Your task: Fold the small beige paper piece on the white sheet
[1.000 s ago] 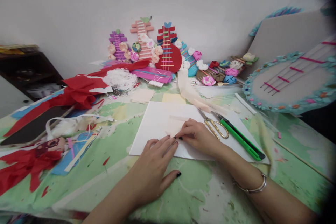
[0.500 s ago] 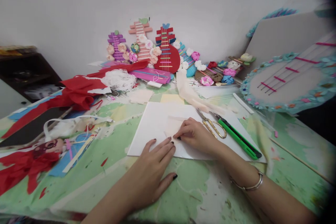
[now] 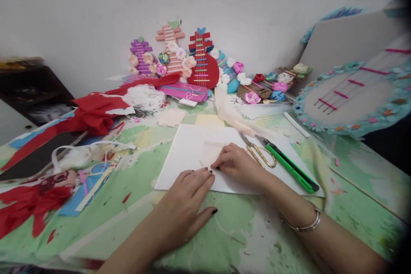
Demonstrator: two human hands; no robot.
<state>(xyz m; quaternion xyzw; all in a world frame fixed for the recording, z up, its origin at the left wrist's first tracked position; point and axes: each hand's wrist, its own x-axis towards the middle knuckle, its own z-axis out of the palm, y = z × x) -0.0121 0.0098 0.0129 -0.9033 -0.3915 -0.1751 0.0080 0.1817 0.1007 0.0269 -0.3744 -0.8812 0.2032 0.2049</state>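
Observation:
A small pale cream piece of thin paper point(image 3: 209, 153) lies on the white board point(image 3: 183, 154). My right hand point(image 3: 237, 165) pinches its lower right part between thumb and fingers. Flat at the board's front edge rests my left hand point(image 3: 189, 203), fingers stretched out and thumb apart, its fingertips beside the right hand's. Gold-handled scissors point(image 3: 259, 153) and a green cutter point(image 3: 290, 169) lie on the board, just right of my right hand.
Red crepe paper point(image 3: 96, 111) and white string point(image 3: 146, 97) lie at the left. Decorated paper lutes, one red point(image 3: 205, 70), lean against the wall. A large blue-edged round piece point(image 3: 346, 98) stands at the right. A thin stick point(image 3: 366, 192) lies on the right of the table.
My left fingers have bent slightly at the knuckles and drawn a little closer together. My right hand keeps its pinch in nearly the same place.

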